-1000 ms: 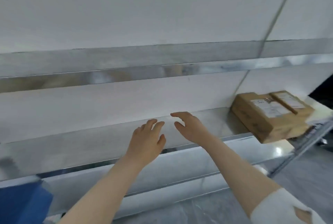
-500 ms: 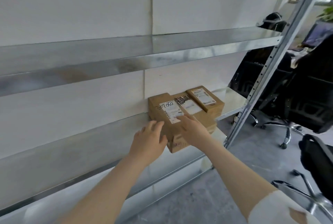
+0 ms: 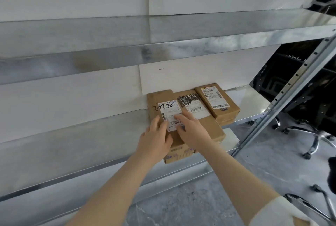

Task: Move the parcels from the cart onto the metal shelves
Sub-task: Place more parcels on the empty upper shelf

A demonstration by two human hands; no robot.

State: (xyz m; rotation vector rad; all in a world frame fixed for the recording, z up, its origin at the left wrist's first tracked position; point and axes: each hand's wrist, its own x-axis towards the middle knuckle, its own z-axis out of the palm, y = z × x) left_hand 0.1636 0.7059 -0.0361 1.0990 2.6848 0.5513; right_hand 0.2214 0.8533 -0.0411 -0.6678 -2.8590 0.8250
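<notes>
Three brown cardboard parcels with white labels lie together on the middle metal shelf [image 3: 72,143]. The left parcel [image 3: 160,103] carries handwritten digits, and the middle parcel [image 3: 209,127] has a scribbled-over label. A smaller parcel [image 3: 216,98] sits at the right. My left hand [image 3: 154,140] rests flat on the left parcel's near left corner. My right hand [image 3: 192,127] lies flat across the tops of the left and middle parcels, fingers straight. No cart is in view.
An upper metal shelf [image 3: 163,47] runs above the parcels. A slanted perforated upright [image 3: 283,98] bounds the shelving at the right. Black office chairs [image 3: 309,131] stand on the grey floor beyond it. A white wall backs the shelves.
The view swung right and the parcels came to the centre. Both hands moved from above the bare shelf onto the parcels and now rest on their tops.
</notes>
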